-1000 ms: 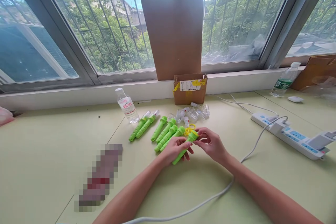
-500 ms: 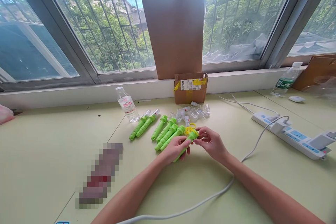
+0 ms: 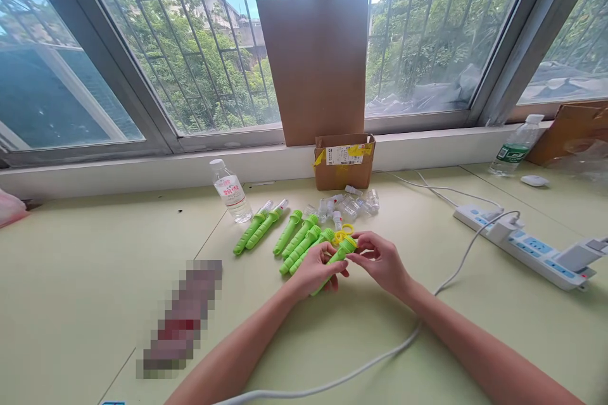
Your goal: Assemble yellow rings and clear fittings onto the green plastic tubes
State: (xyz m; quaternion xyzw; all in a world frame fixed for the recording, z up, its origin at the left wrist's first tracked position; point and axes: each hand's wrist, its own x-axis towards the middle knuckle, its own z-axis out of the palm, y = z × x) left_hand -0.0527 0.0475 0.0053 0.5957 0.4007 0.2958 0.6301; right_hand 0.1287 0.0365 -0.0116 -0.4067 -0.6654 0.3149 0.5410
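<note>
My left hand (image 3: pixel 319 271) is closed around a ribbed green plastic handle (image 3: pixel 339 255), which slants up to the right with its wide threaded collar at the top. My right hand (image 3: pixel 382 259) pinches at that collar, where a yellow ring (image 3: pixel 351 240) appears to sit around it; the fingertips partly hide the contact. Loose yellow rings (image 3: pixel 342 235) lie just behind. To the left rest several more green handles (image 3: pixel 301 244). Two others (image 3: pixel 264 228), farther left, have clear tubes in their ends. Small clear plastic bottles (image 3: pixel 352 207) are heaped behind the rings.
A small cardboard box (image 3: pixel 344 168) stands against the sill, before a tall cardboard sheet (image 3: pixel 318 69). Water bottles stand left (image 3: pixel 232 192) and far right (image 3: pixel 517 147). A power strip (image 3: pixel 527 245) lies right; its white cable (image 3: pixel 403 345) passes under my right forearm. A blurred patch (image 3: pixel 183 316) covers something at left.
Both hands stay at the same handle with nearly the same grip. My left thumb has shifted slightly down the handle, and the right fingers have moved a little at the collar.
</note>
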